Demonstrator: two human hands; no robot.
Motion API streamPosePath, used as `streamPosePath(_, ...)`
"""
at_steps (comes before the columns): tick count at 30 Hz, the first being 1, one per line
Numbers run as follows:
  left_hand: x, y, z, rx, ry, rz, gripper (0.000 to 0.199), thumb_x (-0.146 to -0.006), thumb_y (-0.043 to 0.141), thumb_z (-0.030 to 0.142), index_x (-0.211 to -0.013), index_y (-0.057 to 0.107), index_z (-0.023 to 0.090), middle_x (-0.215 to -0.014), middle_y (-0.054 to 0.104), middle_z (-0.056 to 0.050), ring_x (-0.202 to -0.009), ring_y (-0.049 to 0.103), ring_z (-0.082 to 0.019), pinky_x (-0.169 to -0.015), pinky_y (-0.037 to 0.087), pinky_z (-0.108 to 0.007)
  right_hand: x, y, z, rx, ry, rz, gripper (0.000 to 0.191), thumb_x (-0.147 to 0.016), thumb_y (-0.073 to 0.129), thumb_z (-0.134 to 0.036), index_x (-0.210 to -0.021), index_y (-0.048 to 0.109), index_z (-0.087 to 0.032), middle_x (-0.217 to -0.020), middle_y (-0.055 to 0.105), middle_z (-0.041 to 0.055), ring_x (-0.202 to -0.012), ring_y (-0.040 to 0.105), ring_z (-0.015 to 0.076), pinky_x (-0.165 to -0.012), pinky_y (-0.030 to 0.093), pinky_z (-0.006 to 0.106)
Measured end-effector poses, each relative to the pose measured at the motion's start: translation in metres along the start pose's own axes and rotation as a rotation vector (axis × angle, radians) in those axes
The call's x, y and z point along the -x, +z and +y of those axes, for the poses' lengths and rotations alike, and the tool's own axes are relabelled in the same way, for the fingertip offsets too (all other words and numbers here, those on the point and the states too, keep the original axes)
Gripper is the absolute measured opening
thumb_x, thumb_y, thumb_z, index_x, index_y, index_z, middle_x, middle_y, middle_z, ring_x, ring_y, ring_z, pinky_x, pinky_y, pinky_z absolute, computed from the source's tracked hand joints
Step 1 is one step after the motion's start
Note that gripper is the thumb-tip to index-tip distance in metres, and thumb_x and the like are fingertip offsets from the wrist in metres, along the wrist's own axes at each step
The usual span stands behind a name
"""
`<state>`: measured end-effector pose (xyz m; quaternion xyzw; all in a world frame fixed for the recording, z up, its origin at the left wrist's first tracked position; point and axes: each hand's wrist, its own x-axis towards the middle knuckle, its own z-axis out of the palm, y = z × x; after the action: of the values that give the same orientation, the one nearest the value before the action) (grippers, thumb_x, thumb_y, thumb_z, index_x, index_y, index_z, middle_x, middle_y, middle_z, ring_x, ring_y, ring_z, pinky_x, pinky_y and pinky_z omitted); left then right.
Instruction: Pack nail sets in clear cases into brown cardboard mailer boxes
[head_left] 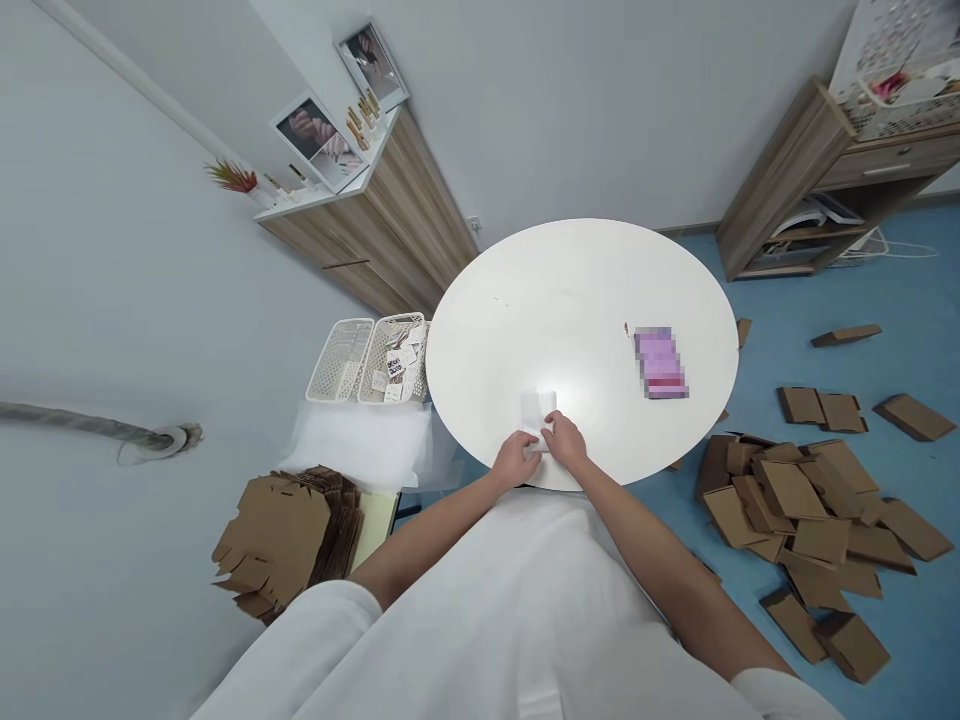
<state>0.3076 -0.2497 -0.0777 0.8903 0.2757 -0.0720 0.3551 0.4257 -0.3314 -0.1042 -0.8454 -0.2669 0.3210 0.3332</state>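
One white sheet [538, 404], on the table [585, 270], by its near edge. Your left hand [514, 460] and right hand [565, 440] sat close together, both pinched on it. Likely fault: uneven pull could have skewed or creased it.

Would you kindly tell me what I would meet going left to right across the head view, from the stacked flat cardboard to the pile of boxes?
Stacked flat cardboard, basket with printed cards, left hand, right hand, blurred purple item, pile of brown boxes.
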Motion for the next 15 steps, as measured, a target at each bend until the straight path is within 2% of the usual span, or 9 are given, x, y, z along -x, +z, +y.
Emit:
streamPosePath(3, -0.006, -0.009, -0.007, -0.136, 0.099, 0.082, 0.037, -0.078, 0.047, 0.022, -0.115, 0.047, 0.020, -0.118, 0.048, -0.009, -0.109, 0.045, -0.021, -0.092, 0.038, -0.039, -0.001, 0.001, 0.004, 0.002, -0.025, -0.013, 0.020, -0.076, 0.046, -0.023, -0.096, 0.049, -0.023, -0.083, 0.055, 0.0010, -0.070, 0.052, 0.0139, -0.056, 0.035, 0.024)
streamPosePath(6, -0.014, -0.008, -0.011, -0.245, 0.198, 0.045, 0.046, -0.078, 0.050, 0.027, -0.123, 0.039, 0.021, -0.131, 0.037, -0.010, -0.120, 0.034, -0.023, -0.097, 0.033, -0.040, 0.001, 0.000, 0.009, 0.004, -0.044, -0.032, 0.023, -0.076, 0.044, -0.021, -0.099, 0.048, -0.023, -0.083, 0.054, 0.0008, -0.072, 0.052, 0.0138, -0.059, 0.038, 0.024)
streamPosePath(8, -0.017, -0.003, -0.011, -0.288, 0.192, 0.019, 0.050, -0.078, 0.050, 0.028, -0.125, 0.036, 0.022, -0.135, 0.032, -0.010, -0.124, 0.030, -0.024, -0.098, 0.031, -0.041, 0.004, -0.002, 0.012, 0.022, -0.092, -0.044, 0.029, -0.076, 0.043, -0.019, -0.105, 0.047, -0.022, -0.087, 0.053, 0.0022, -0.076, 0.053, 0.0140, -0.064, 0.040, 0.025)
streamPosePath(12, -0.019, 0.002, -0.010, -0.313, 0.159, 0.006, 0.050, -0.077, 0.050, 0.030, -0.125, 0.036, 0.023, -0.137, 0.031, -0.009, -0.126, 0.027, -0.025, -0.099, 0.029, -0.042, 0.012, -0.012, 0.014, 0.177, -0.296, -0.030, 0.046, -0.074, 0.049, -0.022, -0.119, 0.040, -0.023, -0.113, 0.047, 0.0083, -0.099, 0.048, 0.0201, -0.076, 0.041, 0.031)
streamPosePath(15, -0.021, 0.000, -0.010, -0.292, 0.171, 0.011, 0.051, -0.075, 0.051, 0.031, -0.124, 0.038, 0.023, -0.136, 0.032, -0.009, -0.126, 0.027, -0.026, -0.100, 0.027, -0.043, 0.012, -0.019, 0.010, 0.387, -0.505, -0.087, 0.057, -0.069, 0.058, -0.024, -0.122, 0.037, -0.024, -0.128, 0.039, 0.0091, -0.110, 0.040, 0.0263, -0.082, 0.038, 0.038)
